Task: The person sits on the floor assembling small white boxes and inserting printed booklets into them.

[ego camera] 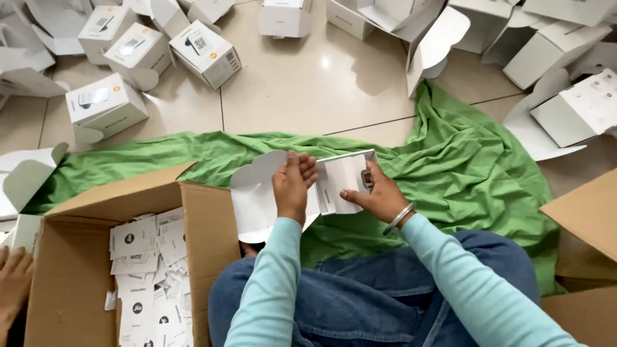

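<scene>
Nearest: blue-jeaned knees [373, 295] and light blue sleeves [270, 283] of the seated person. Left of the knees, an open brown carton [205, 218] holding loose white leaflets [151, 270]; another person's hand [13, 276] rests at its left edge.

Above the knees, held over the green cloth [463, 167]: one white folding box [340, 180] with its large flap [254, 199] open to the left. Right hand [379, 193], with a metal bangle [398, 218], has its fingers clamped on the box's right side. Left hand [292, 183] lies against the flap and box front, fingers together and slightly curled.

Right edge: brown cardboard [585, 218].

Farthest: tiled floor [308, 83] strewn with many white boxes [205, 51], some closed, some with flaps open.
</scene>
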